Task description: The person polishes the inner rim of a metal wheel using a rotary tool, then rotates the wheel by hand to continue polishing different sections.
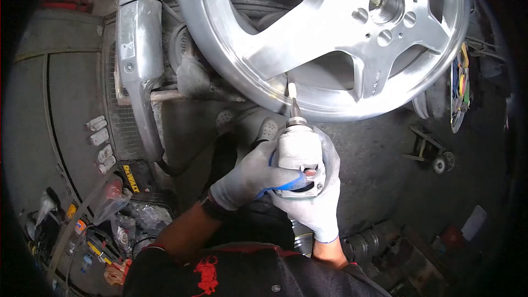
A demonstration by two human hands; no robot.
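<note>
Both my hands wear dusty pale gloves with blue showing on the left one, and both are closed round a die grinder (300, 146). My left hand (247, 177) grips its body from the left, thumb lying across near the reddish button. From the right and underneath, my right hand (318, 209) wraps the same body. A slim shank with a white pointed tip (292, 90) sticks out forward from the grinder. In this view the tip overlaps the inner rim of a bare silver alloy wheel (308, 38), just beneath the end of one spoke.
A grey dust-coated machine arm (140, 38) stands left of the wheel. Small white containers (99, 137) and a DeWalt box (135, 179) lie at the left. A small wheeled stand (426, 148) sits on the floor at right. Metal rims (360, 245) lie behind my right arm.
</note>
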